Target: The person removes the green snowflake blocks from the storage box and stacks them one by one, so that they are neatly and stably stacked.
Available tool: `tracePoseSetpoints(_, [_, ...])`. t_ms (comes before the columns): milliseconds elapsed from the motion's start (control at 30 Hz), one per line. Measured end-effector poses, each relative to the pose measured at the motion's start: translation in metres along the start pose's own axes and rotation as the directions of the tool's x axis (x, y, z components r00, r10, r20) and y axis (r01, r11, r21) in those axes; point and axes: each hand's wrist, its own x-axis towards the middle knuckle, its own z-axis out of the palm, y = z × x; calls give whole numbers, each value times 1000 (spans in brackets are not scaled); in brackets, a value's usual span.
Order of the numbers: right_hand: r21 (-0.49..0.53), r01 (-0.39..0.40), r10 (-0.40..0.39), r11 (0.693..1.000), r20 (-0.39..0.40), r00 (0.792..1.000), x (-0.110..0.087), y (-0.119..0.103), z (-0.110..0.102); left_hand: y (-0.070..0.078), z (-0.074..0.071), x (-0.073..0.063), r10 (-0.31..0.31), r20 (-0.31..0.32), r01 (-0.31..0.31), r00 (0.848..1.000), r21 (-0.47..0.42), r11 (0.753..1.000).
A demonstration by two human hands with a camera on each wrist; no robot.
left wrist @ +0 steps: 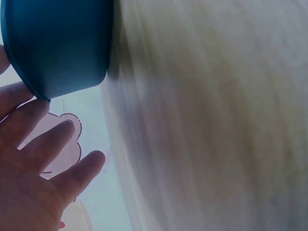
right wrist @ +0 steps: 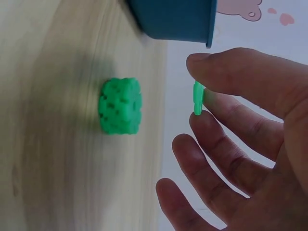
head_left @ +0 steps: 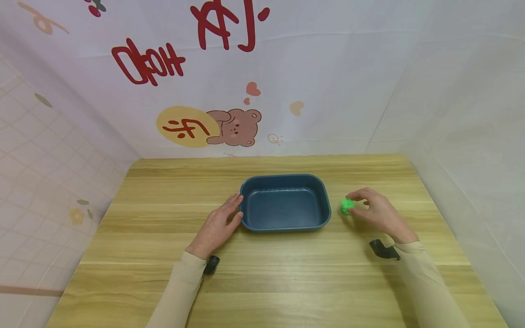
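A dark blue rectangular tub [head_left: 283,228] sits on the wooden table. At its left side, my left hand [head_left: 217,228] touches the rim with extended fingers, the thumb near the front corner. The left wrist view shows those fingers spread, some of them against the rim. To the right of the tub, my right hand [head_left: 379,214] pinches a thin, bright green flat piece [right wrist: 198,98] between thumb and fingertips. Beside it, a chunky green block [right wrist: 120,106] with small notches and holes stands on the table. From the head view the two green things overlap as one patch.
White printed cloth [head_left: 336,91] hangs behind and along both sides of the table [head_left: 287,278]. Dark camera mounts stick out from both wrists, the right mount [head_left: 383,250] being the larger in view.
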Motion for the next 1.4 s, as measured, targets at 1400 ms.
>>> tracePoseSetpoints(1400, [6, -125, 123, 992, 146, 982, 5, 24, 6, 0, 0, -1, 11, -13, -11, 1000, -5, 1000])
